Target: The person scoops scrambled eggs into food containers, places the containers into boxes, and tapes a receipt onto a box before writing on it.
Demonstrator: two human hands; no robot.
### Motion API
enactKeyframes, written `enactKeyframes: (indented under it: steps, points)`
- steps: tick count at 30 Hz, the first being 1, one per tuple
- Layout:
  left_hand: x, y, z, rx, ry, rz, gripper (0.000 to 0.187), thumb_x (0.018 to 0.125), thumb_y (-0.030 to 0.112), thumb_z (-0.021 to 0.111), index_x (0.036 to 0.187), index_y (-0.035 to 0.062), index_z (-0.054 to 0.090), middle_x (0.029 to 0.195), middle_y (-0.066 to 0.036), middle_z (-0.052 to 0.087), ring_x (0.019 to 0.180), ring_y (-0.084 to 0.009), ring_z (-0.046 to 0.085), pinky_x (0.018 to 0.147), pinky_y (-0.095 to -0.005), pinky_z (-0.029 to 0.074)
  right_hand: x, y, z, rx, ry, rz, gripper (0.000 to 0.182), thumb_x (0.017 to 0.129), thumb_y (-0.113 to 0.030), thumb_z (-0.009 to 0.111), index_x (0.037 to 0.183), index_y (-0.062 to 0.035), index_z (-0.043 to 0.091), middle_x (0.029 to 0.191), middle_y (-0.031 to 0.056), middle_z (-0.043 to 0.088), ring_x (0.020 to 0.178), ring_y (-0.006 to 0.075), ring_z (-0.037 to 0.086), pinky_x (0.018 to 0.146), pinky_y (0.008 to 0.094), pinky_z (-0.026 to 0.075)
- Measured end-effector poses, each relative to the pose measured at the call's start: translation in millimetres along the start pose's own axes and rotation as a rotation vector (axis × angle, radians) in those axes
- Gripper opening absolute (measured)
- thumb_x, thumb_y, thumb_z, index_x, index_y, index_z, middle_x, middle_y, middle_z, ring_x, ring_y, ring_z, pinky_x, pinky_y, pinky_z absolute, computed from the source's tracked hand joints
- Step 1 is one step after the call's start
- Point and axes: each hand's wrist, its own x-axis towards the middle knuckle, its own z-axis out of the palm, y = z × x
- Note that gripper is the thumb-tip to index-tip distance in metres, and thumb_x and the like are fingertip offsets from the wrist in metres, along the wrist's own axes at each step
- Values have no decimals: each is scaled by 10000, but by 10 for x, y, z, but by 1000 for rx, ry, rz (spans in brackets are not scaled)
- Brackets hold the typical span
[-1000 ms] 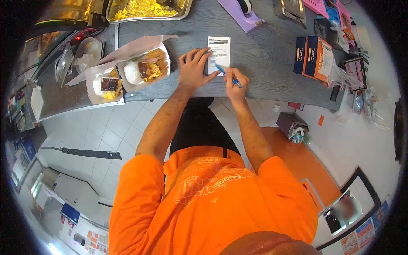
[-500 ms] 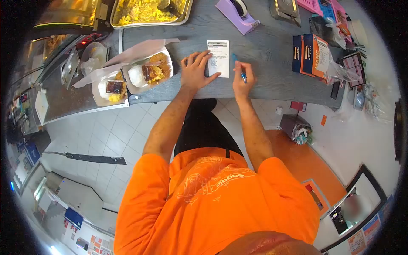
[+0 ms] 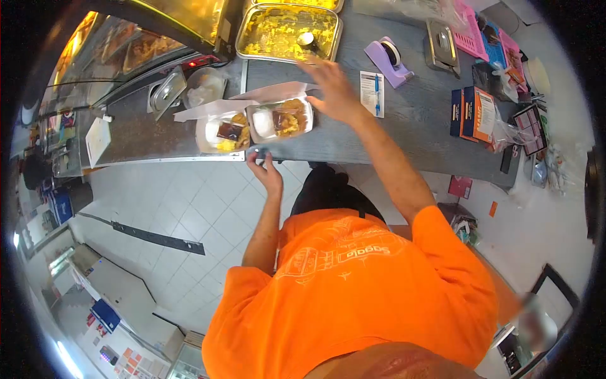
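My left hand [image 3: 268,175] is at the counter's front edge, just below the food boxes, with thumb and fingers apart around a small dark patch that I cannot make out. My right hand [image 3: 336,93] reaches over the counter with fingers spread, close to the right side of the right food box [image 3: 265,123]. Beside that stands the left food box [image 3: 207,134]. Both have raised lids and contain white rice, a dark sauce packet, yellow food and browned pieces. A blue pen [image 3: 377,95] lies on the printed slip [image 3: 368,104], right of my right hand.
A metal tray [image 3: 242,45] of yellow food with a ladle-like utensil sits at the back. To its right are a purple tape dispenser [image 3: 396,74], a lidded metal container [image 3: 442,47] and orange-and-navy boxes [image 3: 464,114]. A glass display case [image 3: 126,54] stands at the left.
The pen has left my right hand and lies on the slip. My left hand has moved off the slip to the front edge; my right hand has reached left and opened. The view has shifted.
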Motion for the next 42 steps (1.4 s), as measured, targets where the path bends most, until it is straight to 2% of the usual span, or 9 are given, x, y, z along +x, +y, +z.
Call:
enactKeyframes:
  steps: [7,11,14,17,20,24,25,35,42]
  points:
    - [347,55,169,-110,-461,27,491,974,165,584,1393,-30,416,1352,-212,528,1267,-310,510,1043,-418,424,-344,-129,124,-472,-503,88,546,853,-148,629,1372,-301,561,1158,105,581,1127,300,543,928,427,435]
    - [226,568,438,-19,-234,175,390,963,205,596,1271,-20,513,1288,-187,547,1244,-323,498,1052,-461,381,-1309,-27,200,-638,-320,125,531,861,-98,590,1366,-260,574,1251,183,524,1224,361,476,1012,483,403]
    - [351,950,724,439,-284,678,526,937,264,643,1346,-19,470,1369,-195,495,1292,-356,454,1076,-481,351,-1471,46,205,-418,-128,265,526,850,-91,607,1372,-136,564,1326,227,478,1296,412,417,1069,507,371]
    - [497,638,1101,518,-364,496,752,890,327,695,1453,-42,361,1508,-240,341,1393,-387,342,1160,-514,241,-1433,334,545,-107,356,651,570,824,-148,700,1330,54,535,1343,265,519,1293,437,470,1061,464,410]
    - [569,381,1193,194,-466,329,826,843,246,771,1476,-71,345,1472,-241,427,1346,-323,444,1137,-423,328,-1273,370,600,65,285,944,486,846,-173,703,1286,3,593,1195,254,641,1098,377,624,1010,414,465]
    - [648,597,1007,-221,-636,39,773,813,109,794,1456,-72,406,1353,-177,582,1207,-207,575,1022,-316,449,-1340,862,666,453,304,932,359,861,-160,739,1170,13,676,1030,142,735,911,209,699,822,331,541]
    - [684,623,960,-276,-674,-6,773,817,98,788,1463,-70,398,1359,-175,579,1212,-204,572,1029,-317,444,-1321,890,607,348,302,947,394,840,-308,750,1065,14,722,970,161,746,925,249,722,825,345,549]
    - [954,522,558,-51,-726,-376,572,998,430,574,1334,-34,586,1177,-77,638,986,-130,561,867,-274,438,-1154,673,153,325,115,962,417,896,-399,664,1123,-50,696,1091,143,719,1029,297,682,890,364,516]
    - [599,642,602,-100,-691,-142,544,1012,349,563,1386,-43,527,1248,-121,632,1135,-161,567,959,-301,441,-1343,880,328,582,133,928,401,940,-328,638,1149,11,676,1081,136,716,1007,203,671,866,313,507]
